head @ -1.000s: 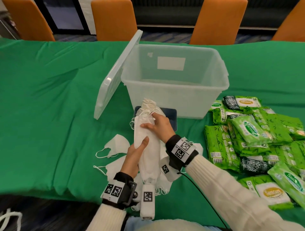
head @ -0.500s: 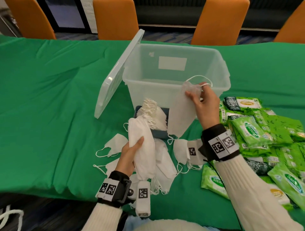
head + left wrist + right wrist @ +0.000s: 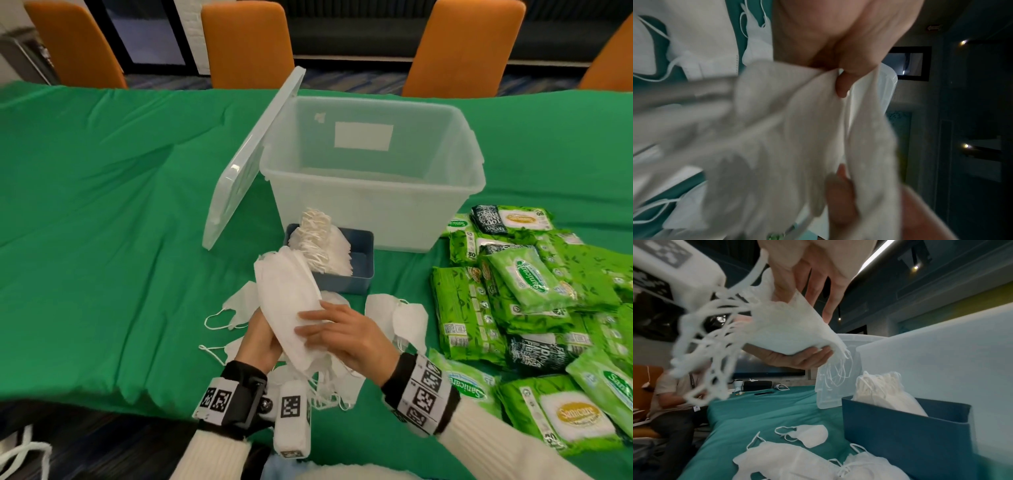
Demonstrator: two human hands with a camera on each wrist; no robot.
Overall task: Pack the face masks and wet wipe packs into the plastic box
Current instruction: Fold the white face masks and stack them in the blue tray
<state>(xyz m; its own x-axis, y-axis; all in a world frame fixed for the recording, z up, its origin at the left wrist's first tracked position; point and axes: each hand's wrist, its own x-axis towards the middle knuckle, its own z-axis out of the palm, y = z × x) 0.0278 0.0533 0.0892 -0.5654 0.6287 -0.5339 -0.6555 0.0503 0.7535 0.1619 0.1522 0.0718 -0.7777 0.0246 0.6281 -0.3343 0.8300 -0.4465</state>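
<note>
We cup a stack of face masks (image 3: 291,308) in our left hand (image 3: 260,339), above the table (image 3: 102,205); right hand (image 3: 346,339) lies flat-fingered on top. Plastic box (image 3: 370,212) beyond.

Green tablecloth (image 3: 102,205) covers the table; orange chairs (image 3: 246,41) line the far edge from 10 to 2 o'clock; small blue bin (image 3: 356,274) at centre, just at 6 o'clock of the clear tub; seated person (image 3: 674,399) at 9 o'clock in the right wrist view.
</note>
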